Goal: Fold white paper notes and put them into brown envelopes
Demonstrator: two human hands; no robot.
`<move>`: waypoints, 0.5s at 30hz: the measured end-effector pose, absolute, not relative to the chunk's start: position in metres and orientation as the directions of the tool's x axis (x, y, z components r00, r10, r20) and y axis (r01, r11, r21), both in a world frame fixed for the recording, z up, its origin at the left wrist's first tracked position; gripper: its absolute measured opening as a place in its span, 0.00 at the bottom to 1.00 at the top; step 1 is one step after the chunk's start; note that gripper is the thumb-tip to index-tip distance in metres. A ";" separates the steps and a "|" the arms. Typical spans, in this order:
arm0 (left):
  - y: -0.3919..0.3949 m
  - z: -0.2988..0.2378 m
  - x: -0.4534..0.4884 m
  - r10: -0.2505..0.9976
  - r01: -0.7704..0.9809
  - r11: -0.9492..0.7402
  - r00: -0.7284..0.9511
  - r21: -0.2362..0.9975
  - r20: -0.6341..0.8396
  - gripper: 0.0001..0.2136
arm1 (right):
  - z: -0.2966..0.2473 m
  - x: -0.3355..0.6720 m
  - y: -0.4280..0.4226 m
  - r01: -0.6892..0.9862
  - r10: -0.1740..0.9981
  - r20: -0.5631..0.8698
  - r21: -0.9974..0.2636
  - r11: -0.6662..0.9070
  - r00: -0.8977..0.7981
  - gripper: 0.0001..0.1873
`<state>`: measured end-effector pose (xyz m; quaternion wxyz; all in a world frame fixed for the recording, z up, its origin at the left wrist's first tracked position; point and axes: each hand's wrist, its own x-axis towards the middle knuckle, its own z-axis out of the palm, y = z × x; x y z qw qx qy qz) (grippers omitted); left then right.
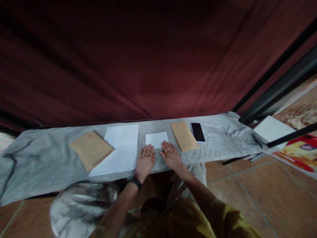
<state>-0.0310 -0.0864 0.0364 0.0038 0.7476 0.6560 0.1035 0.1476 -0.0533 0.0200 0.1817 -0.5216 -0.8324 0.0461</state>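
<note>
On the grey cloth [218, 132], your small white paper [157, 139] lies between a large white sheet [123, 142] and a brown envelope [184, 136].
Your left hand [145, 162] and right hand [171, 156] rest palm-down at its near corners, fingers straight and slightly spread, gripping nothing. You seem to be smoothing it; the next move likely calls for even pressure and steady edges.

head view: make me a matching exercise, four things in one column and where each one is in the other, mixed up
1. phone
2. small white paper
3. black wristband
4. large white paper

A. partly under a brown paper stack
B. around the left wrist
C. rightmost item lying on the grey cloth
D. touched by the left hand and right hand

Pairs: 1-C, 2-D, 3-B, 4-A
</note>
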 end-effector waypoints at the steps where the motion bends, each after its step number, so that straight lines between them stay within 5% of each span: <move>1: -0.086 0.037 -0.030 0.983 0.983 -0.133 0.114 0.130 0.146 0.25 | 0.019 0.154 -0.054 0.864 0.895 0.257 -0.264 0.429 -0.365 0.28; 10: -0.065 0.055 -0.020 0.988 0.989 -0.130 0.124 0.068 0.090 0.20 | 0.043 0.152 -0.026 0.888 0.995 0.085 -0.450 0.092 -0.060 0.24; 15: -0.063 0.062 -0.016 0.990 0.991 -0.113 0.107 0.067 0.089 0.19 | 0.051 0.141 0.001 0.840 0.998 -0.001 -0.540 -0.060 0.070 0.15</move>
